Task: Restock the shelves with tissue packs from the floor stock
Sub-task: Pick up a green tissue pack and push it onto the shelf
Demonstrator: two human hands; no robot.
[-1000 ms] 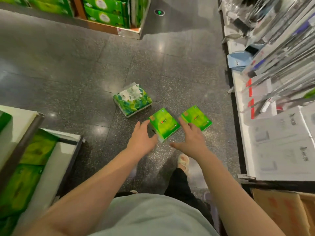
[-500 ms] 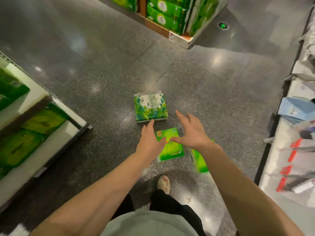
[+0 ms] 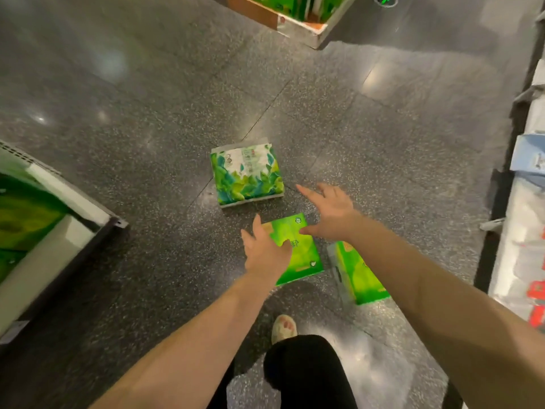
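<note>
Your left hand [image 3: 267,252] lies flat with fingers released on the centre pack [image 3: 298,250] on the floor [image 3: 132,113], gripping nothing, so a lift could let it slip. Your right hand [image 3: 331,215], fingers spread, hovers above; the right-hand pack [image 3: 361,276] could get nudged.

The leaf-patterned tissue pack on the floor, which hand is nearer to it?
Right. The right hand reaches just beside the leaf-patterned tissue pack; the left hand lies lower, over the plain green pack.

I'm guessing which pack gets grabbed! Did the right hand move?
Yes. Judged against the packs lying on the floor, the right hand has shifted from the right-hand green pack, over the middle pack, toward the leafy pack.
</note>
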